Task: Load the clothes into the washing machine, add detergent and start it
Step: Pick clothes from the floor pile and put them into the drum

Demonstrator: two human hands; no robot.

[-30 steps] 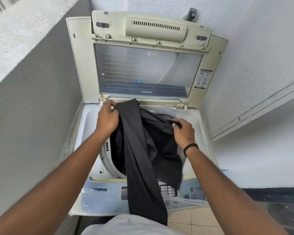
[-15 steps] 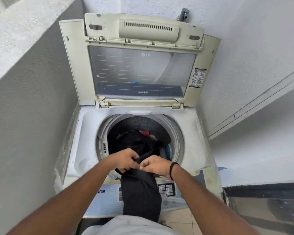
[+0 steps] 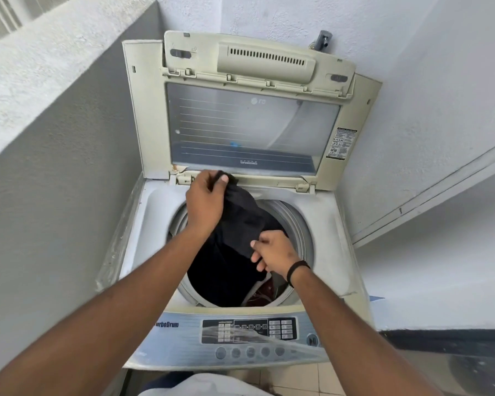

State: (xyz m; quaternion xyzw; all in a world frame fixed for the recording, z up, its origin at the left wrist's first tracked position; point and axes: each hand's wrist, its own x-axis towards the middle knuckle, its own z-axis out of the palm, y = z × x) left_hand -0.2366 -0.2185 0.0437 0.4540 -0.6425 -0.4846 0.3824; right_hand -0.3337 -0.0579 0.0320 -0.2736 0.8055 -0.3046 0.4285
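The person stands at a top-load washing machine (image 3: 160, 212) w/ its lid (image 3: 252, 110) tipped fully back vs. the wall, so the drum (image 3: 297, 224) mouth is open for loading.

Left hand (image 3: 205, 204) is up near the lid hinge, thumb and fingers pinched on the top edge of a black garment (image 3: 240, 221). Held that high, the cloth hangs down over the drum mouth instead of bunching on the rim; prob. so it drops straight in. Right hand (image 3: 275, 252) is lower, at the drum's right side, fingertips nipping the garment's lower edge, other fingers loosely curled. Judging by the grip, it is steering or gathering the loose end so nothing drapes over the ring. A black band (image 3: 297, 270) sits on the right wrist.

So the task's item is mid-air, stretched between both hands, its bulk over and partly into the opening; lower part merges w/ the dark interior, can't tell where it ends.

Drum contents: mostly dark fabric, plus a reddish/maroon item (image 3: 262, 292) and a bit of pale cloth at the front-right. How full it is below that can't be told.

Control panel (image 3: 249, 332) at the front edge is under a clear plastic cover, untouched. A tap (image 3: 323, 41) pokes from the wall behind the lid. No detergent or dispenser seen in view.

Stage, as a judgement: loading ongoing; detergent and start not yet done.
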